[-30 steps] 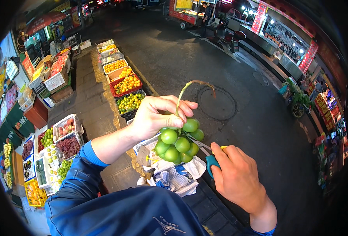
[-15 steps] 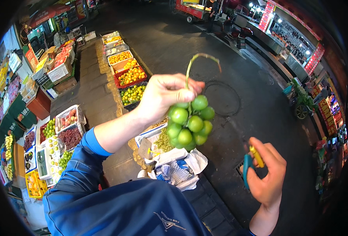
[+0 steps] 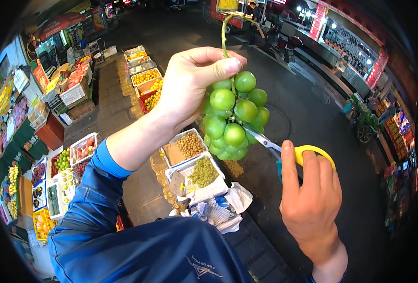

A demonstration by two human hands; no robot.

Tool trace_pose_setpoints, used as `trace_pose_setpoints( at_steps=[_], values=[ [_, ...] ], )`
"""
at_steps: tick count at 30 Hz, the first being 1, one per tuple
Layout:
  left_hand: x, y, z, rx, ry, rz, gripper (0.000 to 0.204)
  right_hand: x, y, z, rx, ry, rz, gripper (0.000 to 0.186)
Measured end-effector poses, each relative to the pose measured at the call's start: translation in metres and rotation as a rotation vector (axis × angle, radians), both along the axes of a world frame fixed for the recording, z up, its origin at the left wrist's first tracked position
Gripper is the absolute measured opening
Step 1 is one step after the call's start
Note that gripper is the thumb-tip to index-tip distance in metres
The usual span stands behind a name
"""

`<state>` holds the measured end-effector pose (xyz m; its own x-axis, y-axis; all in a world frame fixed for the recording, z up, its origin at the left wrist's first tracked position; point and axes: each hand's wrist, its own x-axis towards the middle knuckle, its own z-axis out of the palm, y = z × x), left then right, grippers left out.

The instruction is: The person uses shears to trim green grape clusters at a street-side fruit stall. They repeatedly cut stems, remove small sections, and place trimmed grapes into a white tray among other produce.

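My left hand is closed in a pinch on the stem of a bunch of large green grapes, which hangs below the fingers. The stem's bent end sticks up above my thumb. In my right hand is a pair of scissors with yellow and teal handles, my fingers wrapped round the grips. Its metal blades reach in among the grapes at the bunch's right side; grapes partly hide the tips, so whether they touch a stalk cannot be told.
Below the bunch stand a white box of small green grapes and a box of small tan fruit. Crates of orange fruit line the pavement beyond. More fruit boxes lie left. A stall cart stands far right.
My left hand has lifted the grape bunch higher. My right hand has brought the scissors up and left, from apart to the bunch, with the blades now among the grapes.
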<state>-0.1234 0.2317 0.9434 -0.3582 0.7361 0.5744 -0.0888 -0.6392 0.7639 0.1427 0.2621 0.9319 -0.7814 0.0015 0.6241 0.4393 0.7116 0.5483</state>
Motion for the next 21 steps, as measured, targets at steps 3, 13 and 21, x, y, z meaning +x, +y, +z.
trace_pose_setpoints(
  at_steps=[3,13,21],
  values=[
    [0.004,-0.007,0.005,-0.019,-0.01,0.003,0.017,-0.002,0.0,0.007,0.13,-0.003,0.015,0.025],
    [0.018,-0.03,0.021,-0.033,0.025,0.009,0.013,-0.009,-0.033,0.027,0.222,0.014,0.05,0.028],
    [0.021,-0.03,0.025,-0.044,-0.018,-0.03,0.011,0.0,-0.027,0.021,0.154,0.049,0.054,0.03]
  ],
)
